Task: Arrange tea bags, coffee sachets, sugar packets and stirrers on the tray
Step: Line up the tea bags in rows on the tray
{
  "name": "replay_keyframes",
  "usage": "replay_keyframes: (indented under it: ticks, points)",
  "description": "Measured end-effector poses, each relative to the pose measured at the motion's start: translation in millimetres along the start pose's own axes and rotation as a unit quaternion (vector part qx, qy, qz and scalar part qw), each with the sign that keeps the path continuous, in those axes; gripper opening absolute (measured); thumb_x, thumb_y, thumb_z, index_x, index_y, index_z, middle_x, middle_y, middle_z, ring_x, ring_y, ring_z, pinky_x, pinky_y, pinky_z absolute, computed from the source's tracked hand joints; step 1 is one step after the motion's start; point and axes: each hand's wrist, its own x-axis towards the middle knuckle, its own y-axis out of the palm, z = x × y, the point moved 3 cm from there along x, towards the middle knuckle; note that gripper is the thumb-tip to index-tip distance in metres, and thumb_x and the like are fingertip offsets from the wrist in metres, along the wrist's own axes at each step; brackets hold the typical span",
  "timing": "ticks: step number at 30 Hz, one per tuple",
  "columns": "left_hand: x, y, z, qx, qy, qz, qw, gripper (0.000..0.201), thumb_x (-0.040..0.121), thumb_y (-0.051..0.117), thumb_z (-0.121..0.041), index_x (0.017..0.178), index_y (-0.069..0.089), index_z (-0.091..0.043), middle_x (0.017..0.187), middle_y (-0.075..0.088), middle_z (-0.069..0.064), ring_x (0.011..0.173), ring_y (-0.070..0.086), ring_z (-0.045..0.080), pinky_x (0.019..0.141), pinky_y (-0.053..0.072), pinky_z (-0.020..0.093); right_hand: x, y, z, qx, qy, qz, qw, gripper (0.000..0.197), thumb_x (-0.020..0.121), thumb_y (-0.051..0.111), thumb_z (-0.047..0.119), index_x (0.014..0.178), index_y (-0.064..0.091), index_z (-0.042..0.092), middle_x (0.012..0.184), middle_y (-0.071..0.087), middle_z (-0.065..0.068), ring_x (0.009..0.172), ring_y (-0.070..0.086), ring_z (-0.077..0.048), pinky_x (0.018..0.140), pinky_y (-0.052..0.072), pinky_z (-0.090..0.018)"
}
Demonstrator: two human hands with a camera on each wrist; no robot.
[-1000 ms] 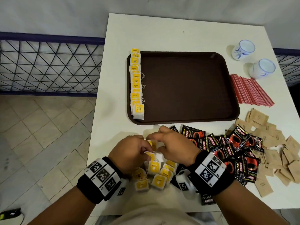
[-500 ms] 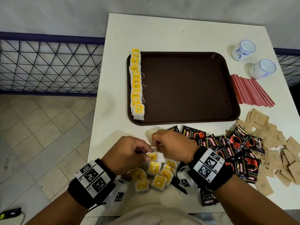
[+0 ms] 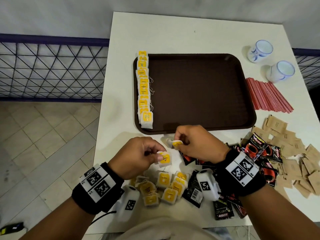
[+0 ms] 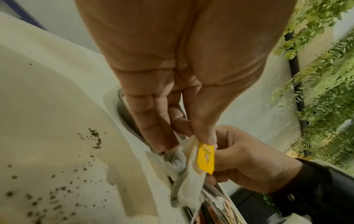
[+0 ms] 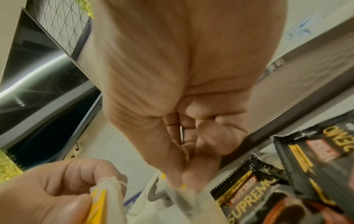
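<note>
A brown tray [image 3: 195, 94] lies on the white table, with a row of yellow-tagged tea bags [image 3: 143, 87] overlapping along its left edge. Just in front of the tray, my left hand [image 3: 158, 154] pinches one tea bag [image 3: 164, 158] between thumb and fingers. The left wrist view shows the same tea bag [image 4: 205, 159] hanging from the thumb. My right hand [image 3: 180, 142] pinches a second tea bag [image 3: 177, 144] close to the tray's near rim; that tea bag [image 5: 184, 198] is blurred in the right wrist view. A loose pile of tea bags [image 3: 166, 186] lies below both hands.
Black coffee sachets [image 3: 256, 149] spread to the right of my hands, brown sugar packets [image 3: 294, 153] beyond them. Red stirrers [image 3: 266, 97] lie right of the tray, with two white cups [image 3: 260, 51] behind. The table's left edge drops to a tiled floor.
Both hands have lifted off the tea bag pile and drawn apart, each holding one tea bag. The right hand has moved up toward the tray's near rim.
</note>
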Motion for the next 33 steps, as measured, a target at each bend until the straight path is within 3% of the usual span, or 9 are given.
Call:
replay_keyframes:
  ticks: [3,6,11,15,17,20,23,29,33]
  points:
    - [6,-1,-3,0.015,0.009,-0.018,1.000,0.009,0.086,0.072,-0.012,0.091,0.075,-0.020,0.083,0.068,-0.003,0.075,0.069,0.013,0.073,0.056,0.029,2,-4,-3,0.005,-0.002,-0.023,1.000,0.015,0.082,0.071,0.013,0.077,0.061,0.024,0.079,0.062,0.010,0.068,0.060,-0.005,0.060,0.045,-0.015]
    - [15,-5,-10,0.032,0.017,-0.034,0.999,0.007,0.086,0.073,-0.014,0.087,0.074,-0.021,0.081,0.067,-0.006,0.073,0.068,0.009,0.072,0.053,0.022,3,-8,-5,0.025,0.000,-0.041,0.999,0.015,0.080,0.070,0.011,0.077,0.063,0.023,0.081,0.067,0.008,0.071,0.063,-0.006,0.065,0.053,-0.025]
    - [33,-15,-17,0.036,0.014,-0.026,0.999,0.008,0.088,0.069,-0.014,0.089,0.070,-0.022,0.081,0.073,-0.006,0.075,0.071,0.009,0.077,0.057,0.040,9,-15,-8,0.053,0.012,-0.063,0.997,0.017,0.080,0.076,0.019,0.075,0.061,0.025,0.072,0.068,0.006,0.062,0.064,-0.011,0.060,0.055,-0.033]
    - [41,-16,-16,0.027,0.009,-0.026,0.999,0.012,0.089,0.068,-0.012,0.093,0.070,-0.024,0.083,0.074,-0.005,0.075,0.071,0.012,0.075,0.058,0.045,11,-16,-8,0.071,0.015,-0.067,0.995,0.015,0.082,0.075,0.017,0.078,0.063,0.024,0.070,0.068,0.005,0.062,0.063,-0.013,0.059,0.054,-0.034]
    - [41,-13,-16,0.020,0.009,-0.029,0.999,0.014,0.088,0.070,-0.012,0.095,0.070,-0.024,0.084,0.074,-0.008,0.079,0.071,0.008,0.076,0.059,0.041,11,-17,-10,0.071,0.013,-0.067,0.995,0.013,0.081,0.076,0.019,0.079,0.065,0.025,0.073,0.069,0.007,0.065,0.064,-0.010,0.061,0.054,-0.033]
    - [40,-4,-16,0.001,0.019,-0.015,1.000,0.018,0.088,0.070,-0.011,0.100,0.071,-0.024,0.087,0.074,-0.007,0.083,0.070,0.005,0.078,0.058,0.033,11,-17,-12,0.078,0.021,-0.070,0.994,0.012,0.082,0.077,0.019,0.079,0.067,0.024,0.066,0.065,0.009,0.057,0.058,-0.005,0.056,0.049,-0.028]
    - [36,5,-15,-0.020,0.023,-0.003,1.000,0.020,0.087,0.071,-0.008,0.100,0.074,-0.022,0.089,0.074,-0.007,0.076,0.069,0.003,0.071,0.056,0.026,10,-16,-13,0.099,0.033,-0.064,0.993,0.011,0.083,0.075,0.018,0.080,0.066,0.024,0.064,0.068,0.002,0.056,0.064,-0.017,0.058,0.055,-0.040]
    - [33,13,-12,-0.055,-0.009,-0.008,0.998,0.027,0.076,0.080,-0.003,0.094,0.076,-0.022,0.086,0.075,-0.003,0.072,0.070,0.020,0.068,0.060,0.033,9,-16,-15,0.116,0.041,-0.049,0.991,0.011,0.084,0.073,0.015,0.081,0.067,0.024,0.066,0.071,-0.003,0.061,0.069,-0.020,0.067,0.058,-0.048]
    - [30,14,-12,-0.056,-0.017,0.003,0.998,0.023,0.073,0.083,-0.005,0.091,0.077,-0.017,0.083,0.076,-0.002,0.075,0.072,0.015,0.072,0.058,0.027,7,-16,-15,0.129,0.048,-0.044,0.990,0.008,0.086,0.073,0.015,0.083,0.069,0.022,0.068,0.073,-0.002,0.062,0.070,-0.017,0.071,0.060,-0.047]
